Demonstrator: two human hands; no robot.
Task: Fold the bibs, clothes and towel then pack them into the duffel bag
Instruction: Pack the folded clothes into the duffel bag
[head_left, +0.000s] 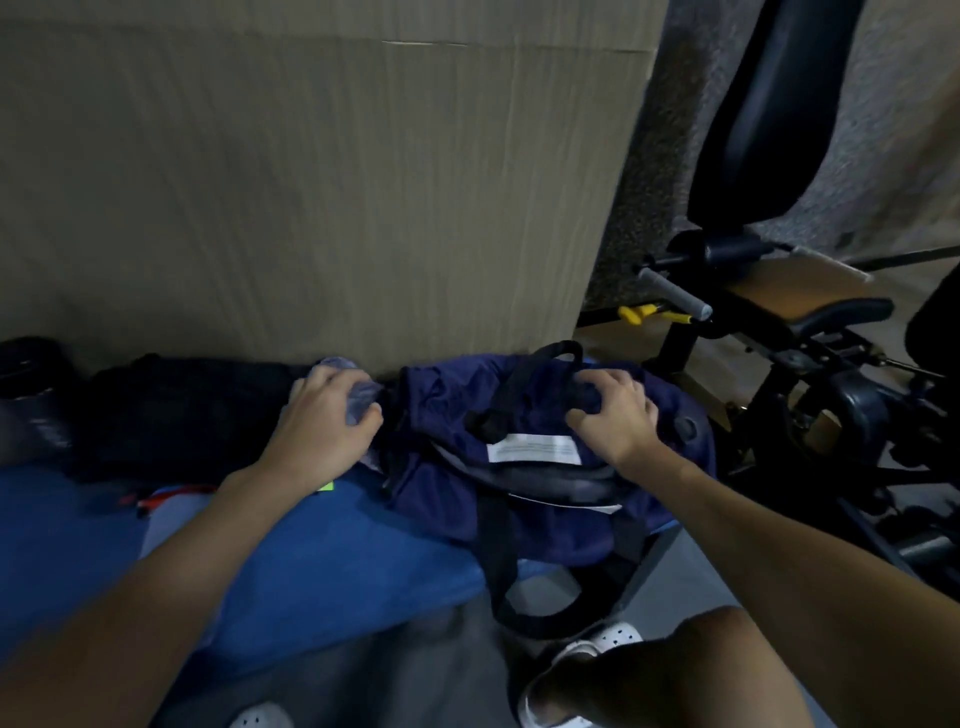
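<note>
My left hand (322, 415) is curled round a pale cloth (361, 400), bunching it right at the left end of the duffel bag (457, 415). My right hand (615, 415) grips the navy fabric on top of the bag, beside its black handle (540, 364). The bag lies lengthwise across me on the blue table (363, 545), so I reckon the cloth must travel rightward. The bag's white label (535, 449) is too blurred to read. Dark clothes (182, 410) lie left of the bag.
</note>
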